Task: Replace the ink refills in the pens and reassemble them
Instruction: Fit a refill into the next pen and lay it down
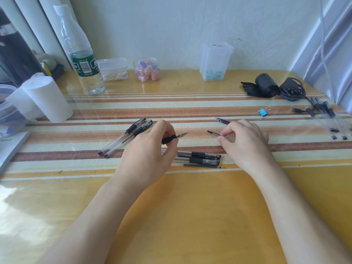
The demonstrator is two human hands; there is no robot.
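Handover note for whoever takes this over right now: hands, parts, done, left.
Left hand: holds an uncapped pen by its black grip, tip pointing right.
Right hand: pinches a cap, apart from the tip.
Two capped pens lie at left, two more in front of the hands, with a loose refill beside them. A blurred pile of pens lies far right.
Done: cannot tell which hold new refills.
Left: probably cap the held pen.

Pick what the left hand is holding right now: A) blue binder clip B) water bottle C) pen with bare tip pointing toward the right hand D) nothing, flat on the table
C: the left hand pinches a pen by its black grip, bare tip aimed at the right hand, while the blue binder clip and the water bottle sit untouched farther back.
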